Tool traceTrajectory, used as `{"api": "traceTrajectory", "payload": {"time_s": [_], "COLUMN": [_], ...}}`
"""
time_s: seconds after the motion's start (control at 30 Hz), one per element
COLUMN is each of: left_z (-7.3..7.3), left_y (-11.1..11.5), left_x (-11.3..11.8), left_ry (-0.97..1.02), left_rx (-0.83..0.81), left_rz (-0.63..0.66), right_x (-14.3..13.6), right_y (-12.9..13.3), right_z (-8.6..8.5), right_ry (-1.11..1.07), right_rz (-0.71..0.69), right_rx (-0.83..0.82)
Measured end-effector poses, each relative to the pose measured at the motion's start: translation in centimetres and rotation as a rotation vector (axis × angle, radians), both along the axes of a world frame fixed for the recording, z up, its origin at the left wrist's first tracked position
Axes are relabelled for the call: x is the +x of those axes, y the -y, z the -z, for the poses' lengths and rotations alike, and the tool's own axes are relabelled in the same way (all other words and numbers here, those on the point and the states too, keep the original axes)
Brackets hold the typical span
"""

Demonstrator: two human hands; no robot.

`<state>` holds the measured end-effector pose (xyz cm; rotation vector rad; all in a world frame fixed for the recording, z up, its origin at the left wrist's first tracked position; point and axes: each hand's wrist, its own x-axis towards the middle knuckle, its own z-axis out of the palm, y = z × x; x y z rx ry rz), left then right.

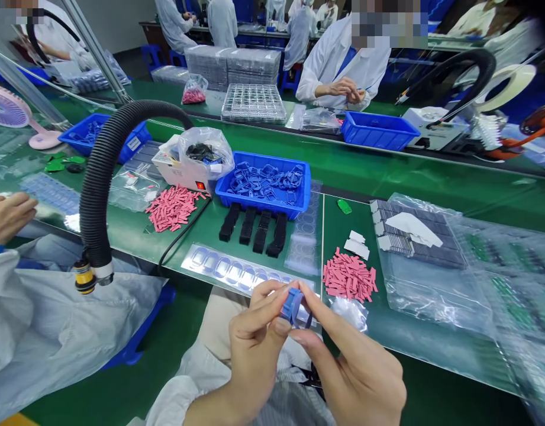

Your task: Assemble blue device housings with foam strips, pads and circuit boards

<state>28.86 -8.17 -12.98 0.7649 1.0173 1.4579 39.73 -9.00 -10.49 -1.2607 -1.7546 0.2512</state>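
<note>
- The blue part (292, 306) is between your two hands, held up near the table's front edge; its inner side is turned away and partly hidden, so its exact shape is hard to make out.
- Your left hand (255, 343) has thumb and fingers closed on its left side.
- Your right hand (358, 370) has thumb and index finger pinched on its right side.
- Just beyond, the clear sheet with ovals (236, 272) lies along the front edge, partly behind your fingers.
- Right of your hands, the right pink pile (350, 275) sits close to that edge, with bare green table (343, 225) behind it.
- Four black stacks (253, 229) stand in a row, a narrow green gap between them and the sheet.
- Behind them is the blue bin (263, 186) of blue frames, its rim raised all round.
- On the left, the black hose (97, 171) arches over the table and hangs past the front edge, with the left pink pile (174, 207) to its right.
- Far right, grey strips (425, 236) and plastic bags crowd the surface.
</note>
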Motion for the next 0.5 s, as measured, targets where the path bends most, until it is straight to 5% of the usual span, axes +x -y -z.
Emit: {"api": "traceTrajectory", "payload": {"time_s": [0.33,0.5], "left_z": [-0.9,-2.3], "left_y": [-0.3,-0.7], "left_x": [-1.0,-2.3], "left_ry": [-0.145,-0.557], "left_rx": [0.157,0.339], "left_rz": [0.126,0.03], "right_x": [-0.2,-0.5], "right_y": [-0.2,-0.5], "right_z": [-0.2,0.9], "right_ry": [-0.054,-0.018], "right_rz": [0.051,0.099], "right_rx": [-0.045,0.062]}}
